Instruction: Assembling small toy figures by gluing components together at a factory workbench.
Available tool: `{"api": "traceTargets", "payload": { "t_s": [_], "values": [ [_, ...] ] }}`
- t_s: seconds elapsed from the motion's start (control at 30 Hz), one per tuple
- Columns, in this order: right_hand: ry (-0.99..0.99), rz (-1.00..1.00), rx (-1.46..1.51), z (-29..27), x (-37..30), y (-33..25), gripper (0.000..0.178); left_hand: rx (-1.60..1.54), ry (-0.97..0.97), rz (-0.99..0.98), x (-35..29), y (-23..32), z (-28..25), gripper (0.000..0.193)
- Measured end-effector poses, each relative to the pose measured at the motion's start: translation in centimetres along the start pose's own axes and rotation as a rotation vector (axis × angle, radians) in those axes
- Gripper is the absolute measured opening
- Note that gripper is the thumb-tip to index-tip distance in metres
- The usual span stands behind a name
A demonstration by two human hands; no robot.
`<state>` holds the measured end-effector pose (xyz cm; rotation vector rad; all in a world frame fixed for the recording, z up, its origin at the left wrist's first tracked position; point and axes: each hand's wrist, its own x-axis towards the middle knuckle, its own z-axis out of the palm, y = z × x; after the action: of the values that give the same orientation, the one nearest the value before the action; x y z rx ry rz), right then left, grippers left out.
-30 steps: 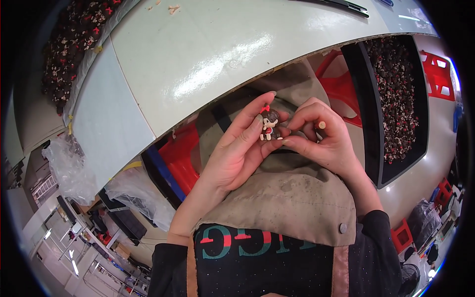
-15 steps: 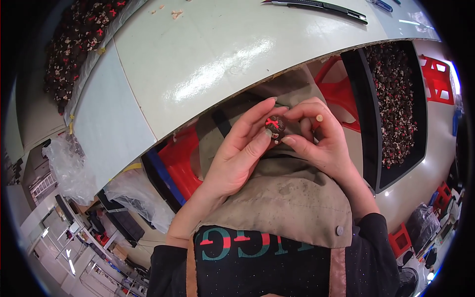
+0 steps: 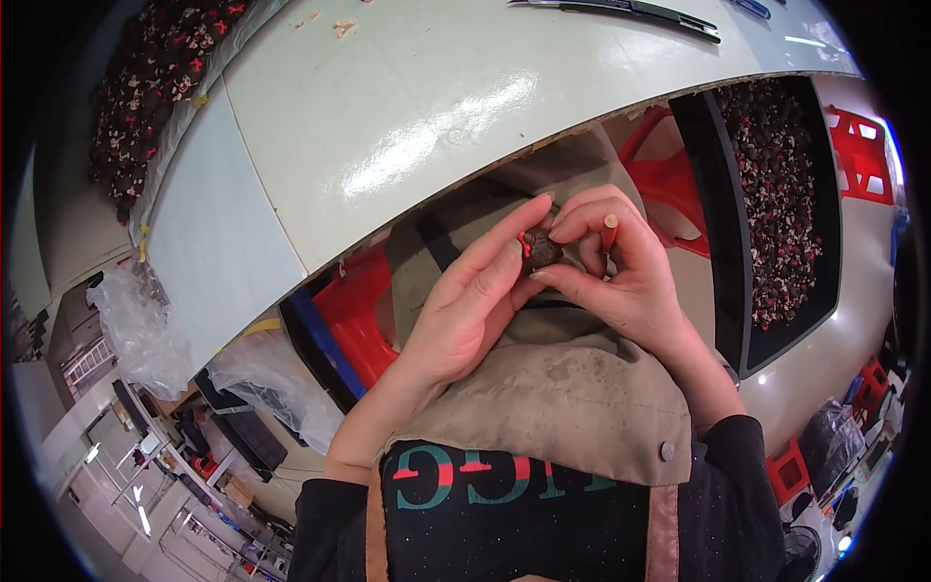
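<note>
Between my two hands, over my lap, is a small doll head (image 3: pixel 543 249) with dark brown hair and a red bow. Its hair side shows, and the bow sits at its left edge. My left hand (image 3: pixel 475 301) has thumb and fingers closed around the head's left side. The fingertips of my right hand (image 3: pixel 626 262) pinch it from the right. A thin stick-like tool (image 3: pixel 609 233) with a pale, round end pokes up among my right fingers; its other end is hidden.
Ahead is a white table (image 3: pixel 388 107) with a utility knife (image 3: pixel 630 15) and pale shavings (image 3: pixel 343 29). A heap of similar doll heads (image 3: pixel 160 92) lies far left. A black tray (image 3: pixel 824 223) of more stands right. Red stools (image 3: pixel 664 175) and plastic bags (image 3: pixel 141 335) are around.
The doll head has been turned in my fingers: its face and bow faced me, and now the brown hair shows with the bow at the left. The stick has tilted slightly.
</note>
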<state>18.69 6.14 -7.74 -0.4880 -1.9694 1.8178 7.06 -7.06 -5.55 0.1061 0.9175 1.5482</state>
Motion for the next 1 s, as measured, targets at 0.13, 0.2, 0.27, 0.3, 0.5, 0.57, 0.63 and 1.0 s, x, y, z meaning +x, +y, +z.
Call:
{"api": "traceTargets", "payload": {
  "t_s": [0.13,0.2,0.27,0.3,0.5,0.57,0.63,1.0],
  "values": [
    [-0.029,-0.042,-0.057,0.1,0.0,-0.1,0.035,-0.133,-0.034,-0.023,0.0,0.2,-0.1,0.045],
    [-0.019,-0.122,-0.131,0.1,0.0,0.0,0.035,-0.147,-0.014,-0.036,0.0,0.3,0.1,0.045],
    [-0.006,-0.190,-0.184,0.0,0.4,0.1,0.035,-0.108,0.030,-0.051,0.2,0.3,0.2,0.043],
    [0.006,-0.261,-0.236,0.0,0.6,0.1,0.034,-0.109,0.031,-0.049,0.2,0.3,0.2,0.043],
    [-0.024,-0.144,-0.284,-0.8,1.0,-1.2,0.034,-0.147,0.004,-0.043,0.8,0.5,0.2,0.041],
    [-0.036,-0.157,-0.298,-0.4,1.0,-1.8,0.032,-0.148,0.034,-0.033,0.2,0.5,0.1,0.041],
    [-0.133,-0.222,-0.351,-1.2,1.9,-2.0,0.033,-0.157,-0.005,-0.013,0.4,0.5,0.5,0.041],
    [0.285,-0.225,-0.945,-11.2,13.9,-8.7,0.015,0.339,-0.286,-0.089,-0.9,3.1,1.9,0.043]
  ]
}}
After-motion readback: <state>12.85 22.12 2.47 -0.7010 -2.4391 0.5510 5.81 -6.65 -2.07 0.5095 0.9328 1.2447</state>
